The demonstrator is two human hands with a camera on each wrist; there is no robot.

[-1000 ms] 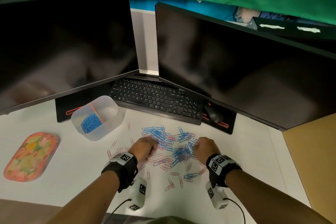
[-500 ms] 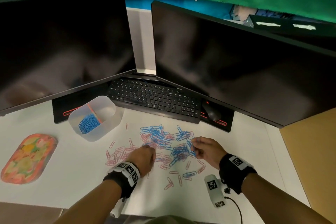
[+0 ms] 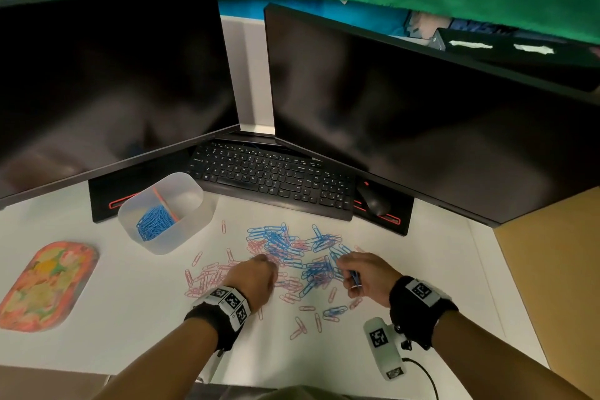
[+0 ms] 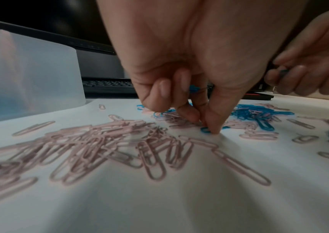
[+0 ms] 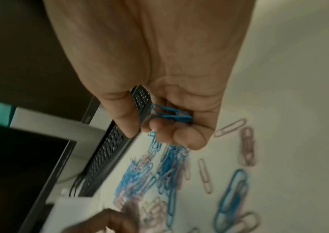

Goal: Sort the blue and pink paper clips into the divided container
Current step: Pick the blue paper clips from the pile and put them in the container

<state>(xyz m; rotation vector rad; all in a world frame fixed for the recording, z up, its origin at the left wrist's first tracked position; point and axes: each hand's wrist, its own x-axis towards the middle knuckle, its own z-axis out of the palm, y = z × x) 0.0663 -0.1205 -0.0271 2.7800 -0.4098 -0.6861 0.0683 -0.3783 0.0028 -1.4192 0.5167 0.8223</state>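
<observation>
Blue paper clips (image 5: 171, 114) | lying crosswise in right hand's (image 3: 367, 274) curled grip | left hand (image 3: 251, 279) pinching a table clip

Divided container (image 3: 191, 224) — translucent plastic tub, rounded corners, upright on the counter (image 3: 130, 318), split by an orange divider (image 3: 164, 203). Its near-left compartment holds a heap of blue clips (image 3: 151, 224); what lies in the other compartment cannot be made out.

Loose clips lie right of the container. Pink paper clips (image 3: 207, 276) mostly bunched nearest it; blue paper clips (image 3: 285, 243) tangled with some pink farther right. A few blue ones (image 5: 171, 114) sit inside the right hand (image 3: 367, 273) — fingers curled round them.
</observation>
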